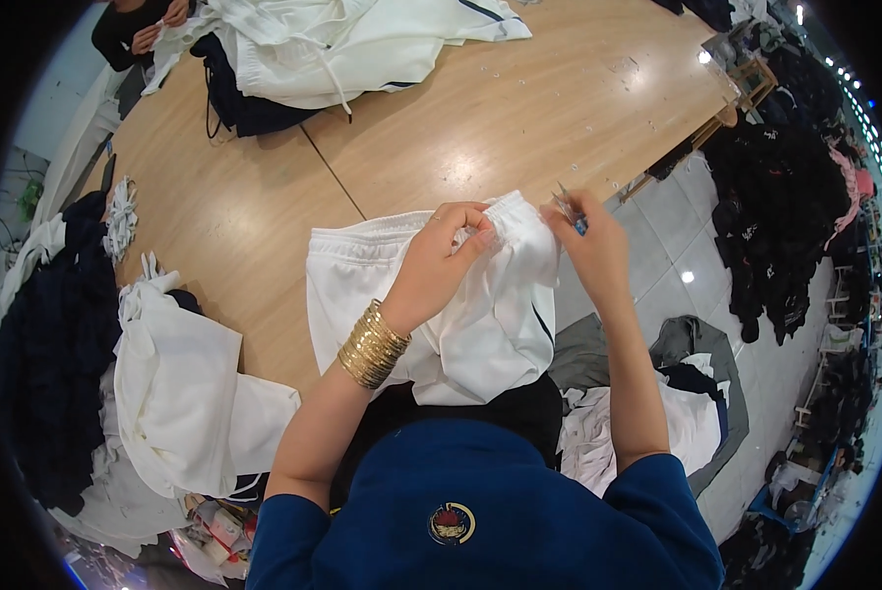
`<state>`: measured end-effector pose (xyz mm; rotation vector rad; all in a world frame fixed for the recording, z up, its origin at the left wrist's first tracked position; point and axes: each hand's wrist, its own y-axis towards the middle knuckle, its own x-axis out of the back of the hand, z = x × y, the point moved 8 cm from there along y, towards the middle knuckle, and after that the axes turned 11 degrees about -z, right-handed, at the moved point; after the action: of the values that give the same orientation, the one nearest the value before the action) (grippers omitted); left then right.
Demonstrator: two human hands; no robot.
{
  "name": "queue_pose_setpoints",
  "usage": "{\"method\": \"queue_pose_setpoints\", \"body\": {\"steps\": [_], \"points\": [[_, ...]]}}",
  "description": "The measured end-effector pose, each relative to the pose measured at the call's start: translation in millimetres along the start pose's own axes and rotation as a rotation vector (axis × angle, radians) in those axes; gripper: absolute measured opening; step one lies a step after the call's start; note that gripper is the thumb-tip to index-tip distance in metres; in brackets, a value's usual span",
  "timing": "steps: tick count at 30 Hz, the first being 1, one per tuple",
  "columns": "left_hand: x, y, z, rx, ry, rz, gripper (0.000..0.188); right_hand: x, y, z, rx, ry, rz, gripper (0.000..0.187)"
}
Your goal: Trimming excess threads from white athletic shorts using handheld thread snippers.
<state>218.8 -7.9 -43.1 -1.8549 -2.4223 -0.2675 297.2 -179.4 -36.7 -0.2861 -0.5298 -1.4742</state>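
A pair of white shorts (495,339) with an elastic waistband and a dark stripe hangs over the near table edge onto my lap. My left hand (436,258), with gold bangles at the wrist, pinches the waistband between thumb and fingers. At the right end of the waistband, my right hand (596,241) is closed around small thread snips (580,225) with a blue part, their pointed tips facing up and away. I cannot tell whether its fingertips also touch the fabric.
White garments (333,49) and a navy one (259,116) are heaped across the wooden table (519,108), where a person's hands (148,39) handle cloth. More white garments (175,383) drape at my left. Black clothes (770,216) pile on the right; a grey cloth (731,393) lies below.
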Motion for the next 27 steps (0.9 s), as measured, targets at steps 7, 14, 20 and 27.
{"method": "queue_pose_setpoints", "body": {"steps": [7, 14, 20, 27], "points": [[-11.9, 16.8, -5.1, -0.095, 0.110, 0.044, 0.016, 24.7, -21.1, 63.7, 0.707, -0.453, 0.045, 0.029], [-19.9, 25.7, 3.1, 0.035, 0.049, 0.124, 0.018, 7.9, -19.6, 63.7, 0.861, -0.648, 0.174, 0.028], [-20.6, 26.5, 1.6, 0.036, 0.041, 0.131, 0.018, -0.4, -13.9, 68.3, 0.957, -0.697, 0.236, 0.028], [-20.4, 26.2, 2.8, 0.041, 0.054, 0.137, 0.018, -2.1, -14.6, 74.2, 1.016, -0.721, 0.287, 0.027]]}}
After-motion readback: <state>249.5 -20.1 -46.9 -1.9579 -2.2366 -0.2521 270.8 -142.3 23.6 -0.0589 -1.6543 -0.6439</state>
